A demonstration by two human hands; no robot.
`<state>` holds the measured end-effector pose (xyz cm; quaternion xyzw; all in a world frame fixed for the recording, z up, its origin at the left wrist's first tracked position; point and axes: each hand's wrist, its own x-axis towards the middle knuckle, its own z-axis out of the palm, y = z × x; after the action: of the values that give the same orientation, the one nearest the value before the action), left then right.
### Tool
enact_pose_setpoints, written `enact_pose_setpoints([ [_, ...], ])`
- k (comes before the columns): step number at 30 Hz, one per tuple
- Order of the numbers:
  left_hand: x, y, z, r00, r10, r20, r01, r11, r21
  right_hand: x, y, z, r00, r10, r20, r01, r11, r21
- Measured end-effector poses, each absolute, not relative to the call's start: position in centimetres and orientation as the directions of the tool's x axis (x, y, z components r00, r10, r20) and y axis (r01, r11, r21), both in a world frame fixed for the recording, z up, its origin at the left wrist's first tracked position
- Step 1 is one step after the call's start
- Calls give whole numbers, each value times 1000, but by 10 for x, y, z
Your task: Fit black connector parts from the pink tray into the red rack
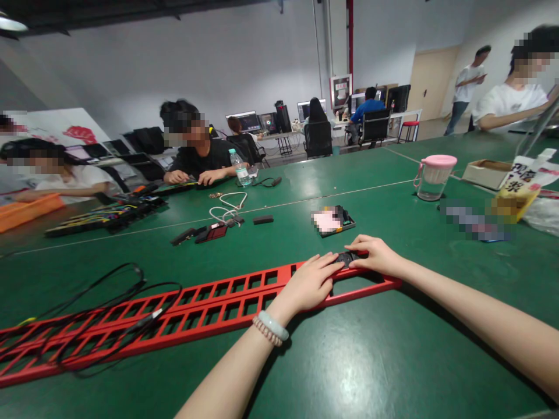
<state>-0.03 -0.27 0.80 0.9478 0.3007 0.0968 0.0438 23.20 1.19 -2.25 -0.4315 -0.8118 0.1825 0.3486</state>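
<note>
A long red slotted frame (236,298) lies across the green table, with two rows of openings. Near its right end sits a small black part (346,259), partly covered by my fingers. My left hand (308,284), wearing bracelets at the wrist, rests on the frame with its fingers stretched toward the black part's near side. From the right, my right hand (374,255) has its thumb and fingers around the part's other end. A black cable (131,273) with a pale connector loops over the left stretch of the frame.
Beyond the frame lie a small black tray (338,221), a black bar (262,220), and a white cable (231,203). A pink-lidded cup (434,177), a cardboard box (487,173) and a pouch (522,186) stand right. Several people sit around.
</note>
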Motion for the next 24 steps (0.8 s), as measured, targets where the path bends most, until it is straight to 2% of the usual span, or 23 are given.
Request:
enact_pose_setpoints([
  [13,0,-2,9,798,582,156,562,-813,156,233,10,-19,-425,819,385,563,572,-596],
  [24,0,-2,7,798,584,152,566,-812,145,237,10,-19,-501,785,365,588,618,-521],
])
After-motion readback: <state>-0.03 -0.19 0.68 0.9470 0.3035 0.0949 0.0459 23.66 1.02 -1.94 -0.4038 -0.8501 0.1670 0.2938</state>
